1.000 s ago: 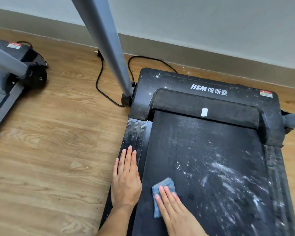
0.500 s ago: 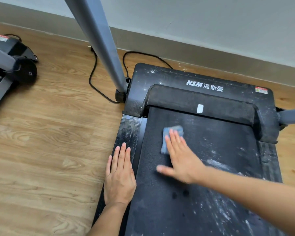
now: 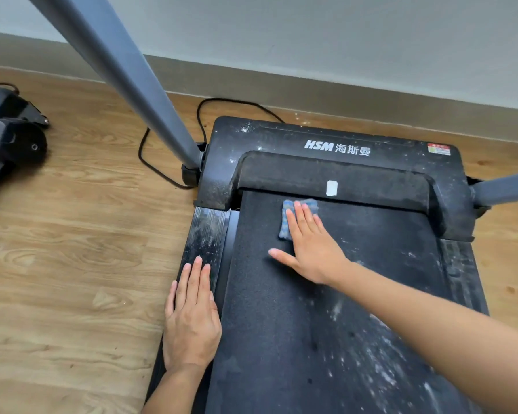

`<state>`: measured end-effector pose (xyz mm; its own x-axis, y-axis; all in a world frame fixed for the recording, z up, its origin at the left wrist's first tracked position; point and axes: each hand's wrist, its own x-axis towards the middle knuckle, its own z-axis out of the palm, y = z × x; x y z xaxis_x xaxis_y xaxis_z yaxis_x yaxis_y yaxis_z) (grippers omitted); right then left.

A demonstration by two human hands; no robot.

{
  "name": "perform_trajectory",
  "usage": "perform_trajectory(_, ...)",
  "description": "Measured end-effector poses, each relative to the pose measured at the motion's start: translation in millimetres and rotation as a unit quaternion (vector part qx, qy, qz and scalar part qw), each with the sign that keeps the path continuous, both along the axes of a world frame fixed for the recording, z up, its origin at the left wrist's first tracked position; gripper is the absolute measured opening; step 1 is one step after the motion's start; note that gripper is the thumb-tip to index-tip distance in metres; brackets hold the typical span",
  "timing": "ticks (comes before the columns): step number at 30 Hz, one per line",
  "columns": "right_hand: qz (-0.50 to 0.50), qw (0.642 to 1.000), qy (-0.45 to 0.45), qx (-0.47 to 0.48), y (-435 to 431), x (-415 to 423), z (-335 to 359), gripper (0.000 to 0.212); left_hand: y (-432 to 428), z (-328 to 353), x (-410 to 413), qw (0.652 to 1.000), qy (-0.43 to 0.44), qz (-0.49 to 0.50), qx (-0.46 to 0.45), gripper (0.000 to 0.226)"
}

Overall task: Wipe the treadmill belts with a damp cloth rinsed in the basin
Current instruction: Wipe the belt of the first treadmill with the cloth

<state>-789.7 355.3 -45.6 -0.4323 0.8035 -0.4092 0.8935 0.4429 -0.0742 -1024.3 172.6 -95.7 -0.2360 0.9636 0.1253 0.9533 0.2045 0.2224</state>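
Blue cloth [image 3: 283, 226] lay flat at the far end of the black treadmill belt [image 3: 281, 339], just below the motor cover [image 3: 281, 135] marked HSM, pressed down by the straight fingers of the right hand [image 3: 311, 249], with the thumb spread sideways. The left hand [image 3: 192, 318] rested flat and open, fingers together, on the dusty left side rail [image 3: 205, 234] beside the belt. White residue [image 3: 380, 375] streaked the belt's near right portion, and a black power cable [image 3: 144, 153] lay on the wooden floor [image 3: 72, 264] near the grey upright [image 3: 126, 73].
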Motion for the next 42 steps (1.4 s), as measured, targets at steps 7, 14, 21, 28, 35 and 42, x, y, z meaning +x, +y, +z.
perform_trajectory(7, 0.185, 0.982, 0.04, -0.009, -141, 47, -6, 0.119, -1, -2, 0, 1.0, -0.002, 0.008, 0.001, 0.058)
perform_trajectory(14, 0.161, 0.986, 0.011, 0.048, -51, 62, -17, 0.116, 0, 0, 1, 1.0, 0.001, 0.013, 0.005, 0.057)
perform_trajectory(21, 0.047, 0.998, -0.006, 0.03, 16, 45, -1, 0.124, -1, 2, 1, 1.0, 0.006, 0.014, 0.007, 0.057)
perform_trajectory(28, 0.214, 0.976, 0.039, -0.014, -179, 87, -7, 0.124, -1, 0, 1, 1.0, 0.005, 0.014, 0.013, 0.056)
perform_trajectory(35, 0.073, 0.997, 0.011, 0.02, -40, 90, -10, 0.122, -1, 3, 2, 1.0, 0.008, 0.01, 0.004, 0.057)
perform_trajectory(42, 0.045, 0.997, 0.009, -0.062, -50, 73, 4, 0.133, 0, 4, -1, 1.0, -0.003, 0.008, 0.002, 0.058)
